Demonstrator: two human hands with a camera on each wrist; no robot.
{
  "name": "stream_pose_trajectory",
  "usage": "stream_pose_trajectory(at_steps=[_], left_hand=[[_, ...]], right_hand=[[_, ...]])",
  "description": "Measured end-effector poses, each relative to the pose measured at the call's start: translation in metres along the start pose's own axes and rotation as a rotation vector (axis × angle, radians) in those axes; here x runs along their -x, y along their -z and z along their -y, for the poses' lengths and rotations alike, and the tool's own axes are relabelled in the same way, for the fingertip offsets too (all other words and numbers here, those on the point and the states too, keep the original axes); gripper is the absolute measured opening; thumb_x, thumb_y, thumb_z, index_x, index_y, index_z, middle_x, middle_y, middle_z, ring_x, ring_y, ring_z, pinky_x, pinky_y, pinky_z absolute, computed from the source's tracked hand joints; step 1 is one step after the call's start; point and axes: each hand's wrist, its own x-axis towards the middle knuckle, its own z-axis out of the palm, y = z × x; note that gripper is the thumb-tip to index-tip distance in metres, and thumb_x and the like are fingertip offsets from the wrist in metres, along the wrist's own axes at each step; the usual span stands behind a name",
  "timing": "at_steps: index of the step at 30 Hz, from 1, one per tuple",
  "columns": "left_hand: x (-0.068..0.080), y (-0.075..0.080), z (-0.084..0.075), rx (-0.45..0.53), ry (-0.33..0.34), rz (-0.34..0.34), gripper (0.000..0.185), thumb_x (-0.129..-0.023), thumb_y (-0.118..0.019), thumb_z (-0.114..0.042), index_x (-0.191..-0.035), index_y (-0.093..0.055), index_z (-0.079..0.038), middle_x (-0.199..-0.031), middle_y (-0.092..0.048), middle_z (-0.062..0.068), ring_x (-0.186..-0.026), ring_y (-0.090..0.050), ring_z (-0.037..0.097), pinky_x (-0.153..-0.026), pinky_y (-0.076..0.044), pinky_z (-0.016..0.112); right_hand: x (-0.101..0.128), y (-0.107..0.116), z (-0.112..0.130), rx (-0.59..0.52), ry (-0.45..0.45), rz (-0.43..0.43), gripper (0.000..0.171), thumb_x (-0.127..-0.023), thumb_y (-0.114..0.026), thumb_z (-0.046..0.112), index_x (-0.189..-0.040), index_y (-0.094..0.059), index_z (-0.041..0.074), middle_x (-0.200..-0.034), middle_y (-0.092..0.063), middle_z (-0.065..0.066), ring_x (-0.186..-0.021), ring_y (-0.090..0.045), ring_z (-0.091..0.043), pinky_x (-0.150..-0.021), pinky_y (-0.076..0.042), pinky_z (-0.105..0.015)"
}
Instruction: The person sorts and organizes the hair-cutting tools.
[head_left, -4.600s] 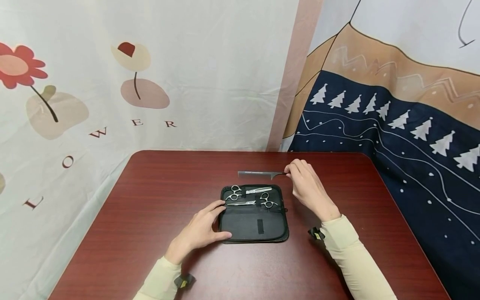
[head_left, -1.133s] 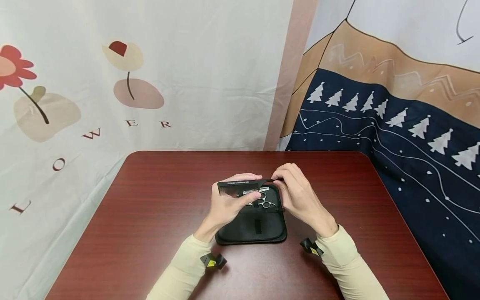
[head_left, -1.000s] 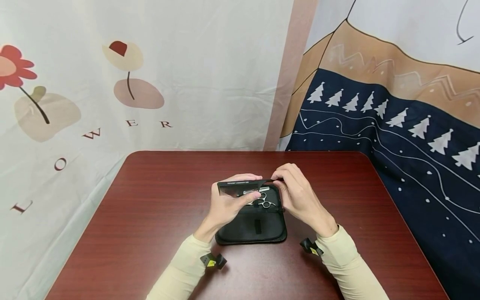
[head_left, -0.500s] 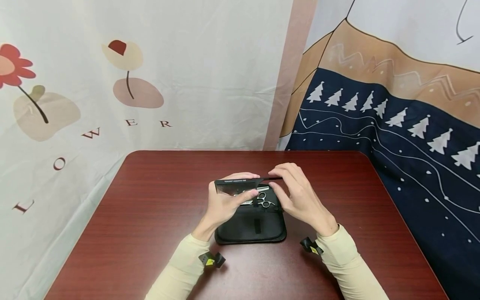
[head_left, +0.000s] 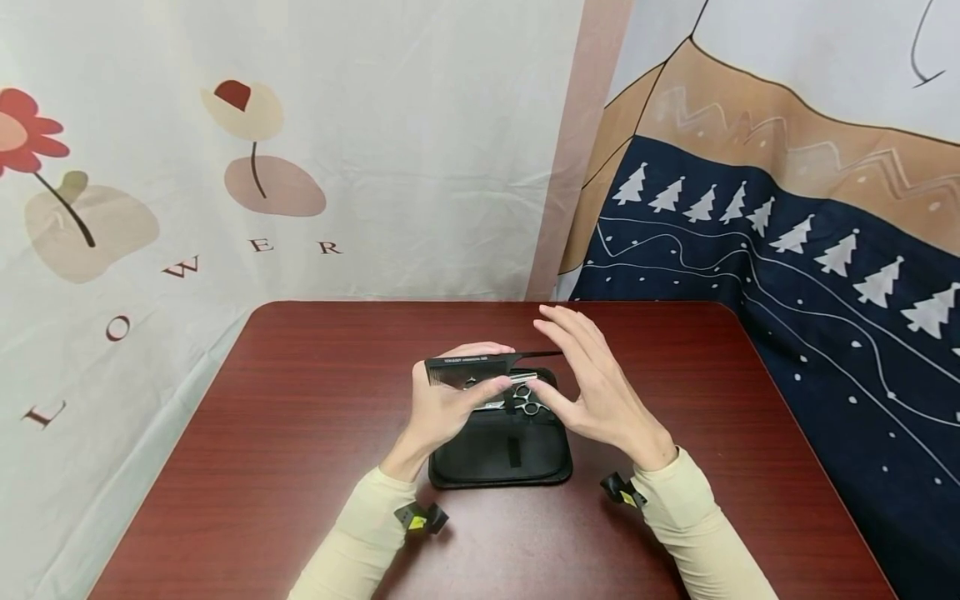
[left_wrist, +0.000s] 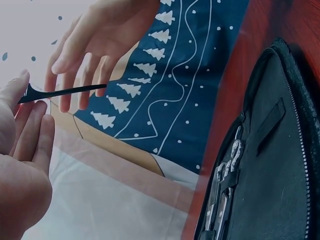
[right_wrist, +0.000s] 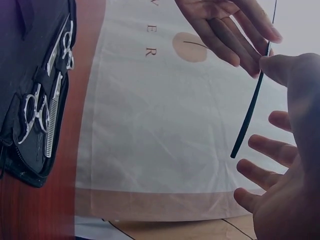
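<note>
My left hand [head_left: 442, 412] pinches a black tail comb [head_left: 474, 367] by its toothed part, between thumb and fingers, above the case. The comb's thin tail points right. My right hand [head_left: 603, 396] is spread around the tail's end, its fingers apart and relaxed; in the right wrist view the comb's tail [right_wrist: 246, 125] stands clear of those fingers. Below lies an unfolded black zip case [head_left: 487, 462]. Strapped in its far half are a pair of haircutting scissors [head_left: 532, 408] and thinning scissors [right_wrist: 51, 120], both partly hidden by my left hand in the head view.
The case rests on a dark red-brown wooden table [head_left: 300, 433] with rounded far corners. Behind the table hang a pale curtain [head_left: 420, 167] with flower prints and a navy one [head_left: 697, 250] with white trees. A small strap loop [left_wrist: 270, 126] is sewn inside the case.
The left hand has left the case's edge and taken the comb, which the right hand held by the tail earlier. The right fingers have let go and spread; the comb has shifted slightly left.
</note>
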Motion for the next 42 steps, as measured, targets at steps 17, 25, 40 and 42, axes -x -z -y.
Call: stream_pose_trajectory(at_steps=[17, 25, 40, 42], left_hand=[[-0.005, 0.028, -0.015, -0.33, 0.006, 0.018, 0.037, -0.084, -0.097, 0.003, -0.118, -0.088, -0.008, -0.117, -0.086, 0.014, -0.1, -0.08, 0.003, -0.077, -0.063, 0.016], [-0.01, 0.042, -0.024, -0.678, -0.215, 0.021, 0.04, -0.078, -0.101, -0.001, -0.115, -0.088, -0.008, -0.113, -0.088, 0.009, -0.103, -0.084, 0.023, -0.094, -0.057, 0.009], [-0.01, 0.057, -0.033, -0.954, -0.228, 0.091, 0.038, -0.08, -0.101, -0.003, -0.115, -0.087, -0.007, -0.107, -0.086, 0.008, -0.095, -0.084, 0.024, -0.084, -0.069, 0.042], [-0.01, 0.057, -0.032, -0.993, -0.217, 0.106, 0.038, -0.08, -0.101, -0.005, -0.115, -0.087, -0.007, -0.107, -0.085, 0.008, -0.093, -0.084, 0.025, -0.082, -0.069, 0.042]], right_hand=[[0.001, 0.005, -0.005, 0.003, -0.034, 0.005, 0.082, -0.093, -0.09, 0.019, -0.165, -0.054, 0.01, -0.171, -0.055, -0.016, -0.164, -0.044, -0.037, -0.147, -0.019, -0.047], [0.002, 0.007, -0.007, 0.013, -0.041, -0.005, 0.082, -0.091, -0.091, 0.018, -0.164, -0.055, 0.009, -0.17, -0.055, -0.016, -0.163, -0.044, -0.037, -0.147, -0.019, -0.046], [0.001, 0.01, -0.007, 0.004, -0.054, 0.006, 0.082, -0.092, -0.09, 0.019, -0.165, -0.054, 0.009, -0.172, -0.053, -0.015, -0.164, -0.043, -0.037, -0.147, -0.018, -0.047], [0.001, 0.01, -0.007, 0.003, -0.05, 0.003, 0.082, -0.091, -0.091, 0.018, -0.164, -0.055, 0.009, -0.171, -0.054, -0.016, -0.165, -0.043, -0.037, -0.147, -0.018, -0.047]])
